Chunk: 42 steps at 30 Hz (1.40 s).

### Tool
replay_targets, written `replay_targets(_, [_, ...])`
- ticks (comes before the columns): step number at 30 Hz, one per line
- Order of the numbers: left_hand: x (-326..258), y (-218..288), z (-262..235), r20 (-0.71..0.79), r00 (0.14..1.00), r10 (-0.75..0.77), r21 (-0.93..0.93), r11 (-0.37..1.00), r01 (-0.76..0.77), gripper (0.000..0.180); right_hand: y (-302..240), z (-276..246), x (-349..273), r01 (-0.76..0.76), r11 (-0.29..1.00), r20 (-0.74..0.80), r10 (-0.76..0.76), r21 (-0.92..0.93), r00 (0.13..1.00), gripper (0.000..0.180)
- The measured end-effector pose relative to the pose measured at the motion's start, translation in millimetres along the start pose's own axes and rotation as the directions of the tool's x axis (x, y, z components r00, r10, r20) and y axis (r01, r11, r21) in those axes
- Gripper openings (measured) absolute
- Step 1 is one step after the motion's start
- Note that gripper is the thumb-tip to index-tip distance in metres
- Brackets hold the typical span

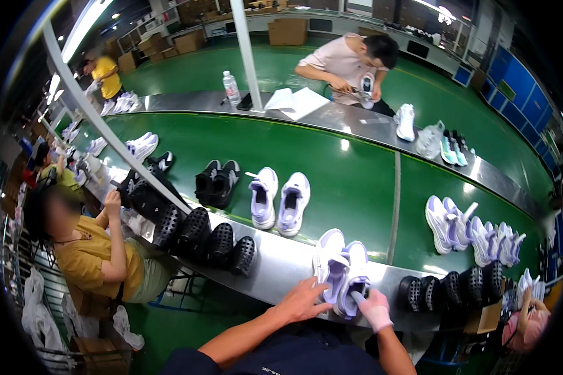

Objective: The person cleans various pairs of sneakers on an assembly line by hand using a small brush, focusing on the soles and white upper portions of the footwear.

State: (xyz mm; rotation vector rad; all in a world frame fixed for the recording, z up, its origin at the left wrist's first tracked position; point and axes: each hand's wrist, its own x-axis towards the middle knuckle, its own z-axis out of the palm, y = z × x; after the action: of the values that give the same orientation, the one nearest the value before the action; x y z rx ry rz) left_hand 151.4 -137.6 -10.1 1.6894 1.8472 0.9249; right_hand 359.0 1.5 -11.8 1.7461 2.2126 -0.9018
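While the left hand (303, 300) touches the near end of the white-lilac shoes (356, 253) at the grip, pinch unclear, the right hand (375, 309) works at one opening, hold hidden. Step: likely inside work; next move calls for steady heels. Black studded forms (453, 289) crowd the bench (278, 270) either side.

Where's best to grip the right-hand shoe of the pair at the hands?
The white-and-lilac shoe is probably best gripped at its heel, coming from the near side: its toe points away, putting the heel nearest.
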Motion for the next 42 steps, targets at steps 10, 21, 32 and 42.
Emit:
replay_targets(10, [-46,-36,-207,-0.847,0.532,0.022,0.443,0.583,0.681,0.051,-20,-21,-74,0.251,0.839,-0.269,-0.131,0.482,0.954,0.022])
replay_targets(21, [-13,70,-161,-0.432,0.886,0.170,0.446,0.894,0.046,0.033,-119,-24,-81,-0.027,0.228,0.112,-0.369,0.973,0.923,0.056])
replay_targets(32, [37,28,-46,0.332,0.896,-0.295,-0.716,0.539,0.443,0.020,-71,-34,-94,-0.082,0.617,0.470,-0.500,0.783,0.727,0.049])
replay_targets(42, [40,3,-6,0.100,0.825,-0.556,-0.578,0.643,0.503,0.024,-65,-34,-112,0.347,0.936,0.031,-0.345,-0.062,0.938,0.057])
